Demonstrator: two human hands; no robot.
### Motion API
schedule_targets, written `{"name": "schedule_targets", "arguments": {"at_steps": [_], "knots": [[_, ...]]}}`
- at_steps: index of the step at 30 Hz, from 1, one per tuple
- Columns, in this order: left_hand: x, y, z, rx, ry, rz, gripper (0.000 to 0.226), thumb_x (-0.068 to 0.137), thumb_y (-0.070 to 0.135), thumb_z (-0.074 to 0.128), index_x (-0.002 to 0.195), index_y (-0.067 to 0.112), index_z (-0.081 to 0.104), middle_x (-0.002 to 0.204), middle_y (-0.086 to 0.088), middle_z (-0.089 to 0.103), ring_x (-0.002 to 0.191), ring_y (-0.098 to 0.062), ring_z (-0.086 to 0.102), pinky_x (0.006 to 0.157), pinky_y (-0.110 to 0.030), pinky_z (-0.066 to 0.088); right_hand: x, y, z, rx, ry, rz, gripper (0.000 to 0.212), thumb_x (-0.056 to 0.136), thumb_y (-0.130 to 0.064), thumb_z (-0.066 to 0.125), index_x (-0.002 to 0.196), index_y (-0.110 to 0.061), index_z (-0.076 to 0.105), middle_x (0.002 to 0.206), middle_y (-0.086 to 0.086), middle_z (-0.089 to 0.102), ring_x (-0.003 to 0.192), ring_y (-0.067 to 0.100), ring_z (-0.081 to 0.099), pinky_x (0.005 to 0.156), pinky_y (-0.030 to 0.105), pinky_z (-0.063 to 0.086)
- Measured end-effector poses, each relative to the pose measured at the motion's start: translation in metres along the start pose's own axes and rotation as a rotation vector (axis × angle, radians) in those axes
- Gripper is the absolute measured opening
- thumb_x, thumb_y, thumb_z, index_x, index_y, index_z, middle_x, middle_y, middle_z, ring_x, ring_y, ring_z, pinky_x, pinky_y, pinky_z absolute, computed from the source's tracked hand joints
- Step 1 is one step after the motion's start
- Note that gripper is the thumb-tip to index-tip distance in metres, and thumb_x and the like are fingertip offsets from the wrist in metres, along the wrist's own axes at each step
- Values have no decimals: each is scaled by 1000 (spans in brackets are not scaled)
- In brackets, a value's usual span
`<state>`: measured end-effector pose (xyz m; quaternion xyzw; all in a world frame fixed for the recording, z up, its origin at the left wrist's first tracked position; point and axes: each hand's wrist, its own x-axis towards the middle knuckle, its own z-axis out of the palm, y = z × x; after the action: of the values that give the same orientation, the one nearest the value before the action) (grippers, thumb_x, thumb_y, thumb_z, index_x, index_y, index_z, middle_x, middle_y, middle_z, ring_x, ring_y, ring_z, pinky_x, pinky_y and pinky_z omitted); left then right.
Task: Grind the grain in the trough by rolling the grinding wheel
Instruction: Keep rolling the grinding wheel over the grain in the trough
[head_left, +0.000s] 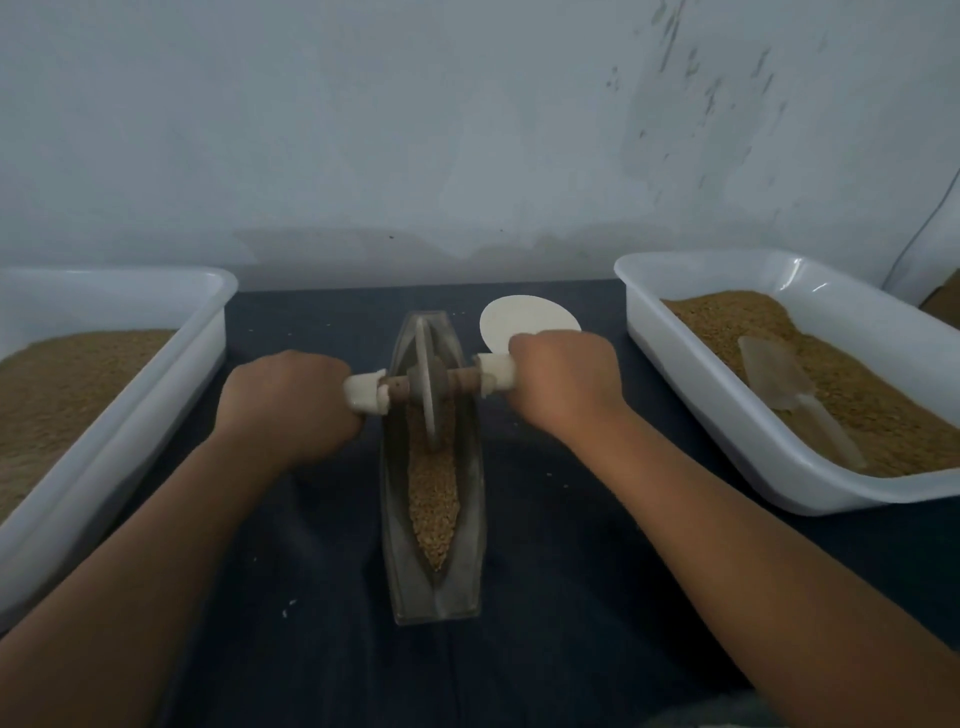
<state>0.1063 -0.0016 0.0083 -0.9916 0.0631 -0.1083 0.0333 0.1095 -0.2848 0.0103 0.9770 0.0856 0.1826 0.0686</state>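
A: Head view. Left hand (291, 400) and right hand (563, 379) each fisted tight round an axle handle (366, 397); grinding wheel (427, 395) stands in the boat-shaped trough (467, 499), toward its far half.

B: Progress?

A: Grain (432, 488) near us looks whole. Early, I'd judge; most grinding remains.

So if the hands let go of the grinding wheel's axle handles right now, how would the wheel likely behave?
The grinding wheel is a thin disc standing on edge in the narrow trough, so it would probably tip until its axle catches the trough's rim. It looks like stone or metal, likely heavy for its size. The grain under it may damp rolling.
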Motion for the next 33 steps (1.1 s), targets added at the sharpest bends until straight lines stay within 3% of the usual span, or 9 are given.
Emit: {"name": "schedule_targets", "arguments": {"at_steps": [3, 6, 10, 16, 20, 23, 26, 29, 33], "knots": [[4, -2, -5, -21, -71, 30, 23, 80, 55, 59, 74, 33, 60, 72, 12, 60, 68, -12, 60, 64, -32, 52, 1, 1, -3, 24, -40, -4, 28, 82, -32, 65, 67, -25, 42, 62, -5, 47, 52, 14, 39, 50, 25, 20], [-13, -7, -10, 9, -121, 94, 26, 77, 59, 58, 73, 34, 59, 68, 14, 59, 61, -3, 53, 56, -28, 42, -26, 4, -11, 38, -88, -48, 23, 81, -38, 63, 71, -28, 45, 65, -7, 47, 58, 21, 50, 49, 27, 25], [-39, -9, -11, 137, -36, 171, 32, 72, 70, 49, 70, 38, 48, 64, 16, 49, 54, 1, 40, 49, -25, 29, -68, 8, -14, 49, -59, -117, 23, 82, -46, 64, 74, -31, 49, 60, -9, 44, 55, 16, 53, 48, 29, 38], [-21, 0, -15, 95, -51, 99, 27, 79, 60, 54, 73, 34, 53, 69, 12, 56, 63, -8, 55, 59, -29, 46, -42, 4, -2, 38, 1, -29, 22, 85, -49, 63, 82, -28, 58, 68, -7, 52, 60, 21, 57, 49, 28, 34], [-7, 3, -13, 19, -79, 35, 23, 79, 55, 53, 76, 32, 57, 75, 11, 60, 72, -15, 63, 69, -34, 55, -11, 1, 3, 54, 2, -1, 15, 85, -41, 64, 83, -28, 57, 68, -6, 52, 60, 20, 53, 53, 30, 40], [-4, 3, -11, 18, -73, 44, 24, 79, 55, 52, 76, 33, 58, 74, 11, 60, 71, -13, 62, 70, -34, 57, -13, 1, 2, 55, -8, -4, 13, 86, -38, 63, 82, -28, 56, 67, -6, 50, 59, 20, 51, 51, 29, 37], [-10, -5, -8, 55, -104, 103, 24, 76, 59, 54, 73, 35, 55, 70, 14, 58, 64, -3, 54, 60, -29, 48, -36, 4, -1, 54, -22, -36, 23, 84, -42, 63, 72, -29, 47, 71, -7, 54, 58, 19, 52, 48, 28, 28], [-17, -9, -9, 106, -132, 177, 28, 72, 66, 51, 71, 37, 51, 68, 17, 54, 61, 1, 48, 59, -27, 45, -60, 9, -3, 72, -67, -82, 32, 82, -47, 63, 67, -32, 38, 62, -10, 47, 53, 12, 48, 47, 28, 25], [-6, -4, -12, 75, -93, 138, 30, 73, 64, 50, 71, 35, 55, 70, 14, 57, 68, -12, 60, 70, -33, 58, -48, 8, 2, 76, -59, -27, 25, 86, -52, 63, 79, -30, 54, 67, -9, 48, 62, 17, 58, 49, 29, 33]]}}
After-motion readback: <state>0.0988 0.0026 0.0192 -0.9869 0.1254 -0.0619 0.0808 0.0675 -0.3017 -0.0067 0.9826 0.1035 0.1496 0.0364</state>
